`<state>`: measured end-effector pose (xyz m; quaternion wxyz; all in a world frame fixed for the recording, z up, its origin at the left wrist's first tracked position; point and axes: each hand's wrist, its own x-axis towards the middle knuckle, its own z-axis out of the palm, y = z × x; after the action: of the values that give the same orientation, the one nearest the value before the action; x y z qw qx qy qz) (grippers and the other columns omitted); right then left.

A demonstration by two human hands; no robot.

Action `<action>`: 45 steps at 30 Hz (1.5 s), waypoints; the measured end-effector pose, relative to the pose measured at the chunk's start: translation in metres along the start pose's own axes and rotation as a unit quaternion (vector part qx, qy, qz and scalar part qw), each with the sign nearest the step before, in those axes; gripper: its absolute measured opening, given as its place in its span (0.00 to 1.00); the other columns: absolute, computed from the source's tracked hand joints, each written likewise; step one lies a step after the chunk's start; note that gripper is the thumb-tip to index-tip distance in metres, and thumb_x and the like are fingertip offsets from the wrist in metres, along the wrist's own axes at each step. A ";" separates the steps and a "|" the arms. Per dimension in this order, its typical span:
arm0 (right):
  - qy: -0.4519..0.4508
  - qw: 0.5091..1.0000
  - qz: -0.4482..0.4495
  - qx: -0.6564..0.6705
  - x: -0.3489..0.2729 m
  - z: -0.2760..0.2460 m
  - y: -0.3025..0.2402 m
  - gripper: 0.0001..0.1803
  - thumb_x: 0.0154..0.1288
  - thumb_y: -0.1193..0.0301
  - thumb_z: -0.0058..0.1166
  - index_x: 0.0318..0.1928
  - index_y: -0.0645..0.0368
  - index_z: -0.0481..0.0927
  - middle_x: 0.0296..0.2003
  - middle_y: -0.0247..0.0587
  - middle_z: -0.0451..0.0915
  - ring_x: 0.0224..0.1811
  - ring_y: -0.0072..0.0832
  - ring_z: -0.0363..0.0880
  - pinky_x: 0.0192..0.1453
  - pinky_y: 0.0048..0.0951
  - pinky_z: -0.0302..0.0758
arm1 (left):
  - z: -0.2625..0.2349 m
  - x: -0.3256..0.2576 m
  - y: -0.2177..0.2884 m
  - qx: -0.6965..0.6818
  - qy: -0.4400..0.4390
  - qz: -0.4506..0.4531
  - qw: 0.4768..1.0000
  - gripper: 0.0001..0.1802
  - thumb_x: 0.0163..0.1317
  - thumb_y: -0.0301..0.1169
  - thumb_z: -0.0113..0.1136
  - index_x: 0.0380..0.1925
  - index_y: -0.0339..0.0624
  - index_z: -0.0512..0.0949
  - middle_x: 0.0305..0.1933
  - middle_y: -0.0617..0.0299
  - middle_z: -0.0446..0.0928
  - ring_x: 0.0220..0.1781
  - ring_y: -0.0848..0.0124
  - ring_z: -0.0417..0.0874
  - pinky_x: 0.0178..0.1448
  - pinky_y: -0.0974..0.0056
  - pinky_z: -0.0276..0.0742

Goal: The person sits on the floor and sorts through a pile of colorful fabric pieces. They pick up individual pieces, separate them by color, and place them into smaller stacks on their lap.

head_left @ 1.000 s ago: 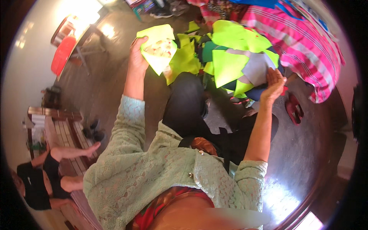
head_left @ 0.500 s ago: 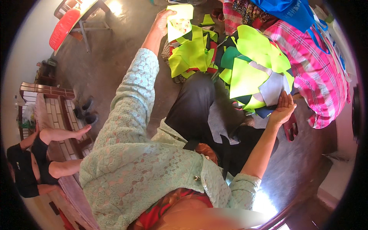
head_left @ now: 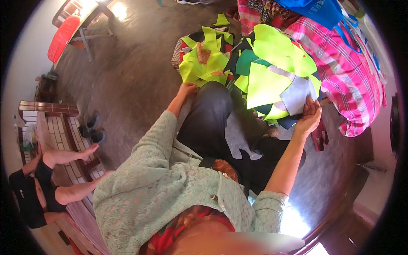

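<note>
Two heaps of cut fabric pieces lie in front of me. My left hand [head_left: 188, 89] is beside my knee at the near edge of the smaller heap [head_left: 204, 68], its fingers curled in; what they hold, if anything, is hidden. Yellow-green pieces cover this heap, with a patterned patch [head_left: 203, 54] among them. My right hand [head_left: 310, 117] lies palm up against the near right side of the larger heap [head_left: 282, 53], fingers stretched out. They touch a grey piece [head_left: 296, 95] there. A dark green piece [head_left: 248, 63] shows on that heap's left.
A pink checked cloth bundle [head_left: 350, 89] and a blue bag [head_left: 316, 12] stand right of the heaps. A red slipper [head_left: 319, 137] lies near my right hand. Another person's bare leg [head_left: 70, 156] rests on a bench at left, beside dark shoes [head_left: 92, 127]. A table holds a red object [head_left: 63, 39].
My left hand has come down and nearer from above the smaller heap, where it held up a yellow-green piece with a patterned patch. My right hand stays at the larger heap.
</note>
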<state>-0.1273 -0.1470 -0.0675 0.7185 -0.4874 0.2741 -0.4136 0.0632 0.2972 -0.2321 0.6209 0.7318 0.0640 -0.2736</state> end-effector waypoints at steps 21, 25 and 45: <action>-0.109 0.701 -0.339 -0.618 -0.049 0.038 0.011 0.33 0.64 0.48 0.49 0.67 0.42 0.64 0.71 0.40 0.55 0.74 0.40 0.50 0.73 0.55 0.41 | 0.138 -0.136 0.150 0.591 0.038 0.412 0.692 0.12 0.50 0.39 0.66 0.31 0.45 0.81 0.36 0.61 0.81 0.45 0.63 0.79 0.52 0.56 0.67; -0.106 0.706 -0.343 -0.611 -0.049 0.039 0.013 0.33 0.64 0.48 0.49 0.67 0.42 0.64 0.71 0.40 0.55 0.73 0.40 0.51 0.72 0.56 0.41 | 0.134 -0.137 0.152 0.606 0.034 0.412 0.679 0.12 0.51 0.39 0.66 0.31 0.46 0.81 0.36 0.62 0.81 0.44 0.64 0.79 0.52 0.56 0.67; -0.086 0.748 -0.359 -0.551 -0.053 0.030 0.016 0.32 0.61 0.49 0.50 0.65 0.44 0.66 0.69 0.44 0.58 0.74 0.41 0.50 0.72 0.56 0.41 | 0.139 -0.133 0.143 0.619 0.041 0.419 0.663 0.10 0.52 0.36 0.65 0.35 0.49 0.80 0.40 0.62 0.80 0.48 0.62 0.77 0.55 0.56 0.67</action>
<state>-0.1252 -0.0844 -0.0713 0.1440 -0.8946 0.1965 -0.3746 -0.0311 0.1672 -0.0547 0.0702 0.9076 -0.4080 0.0695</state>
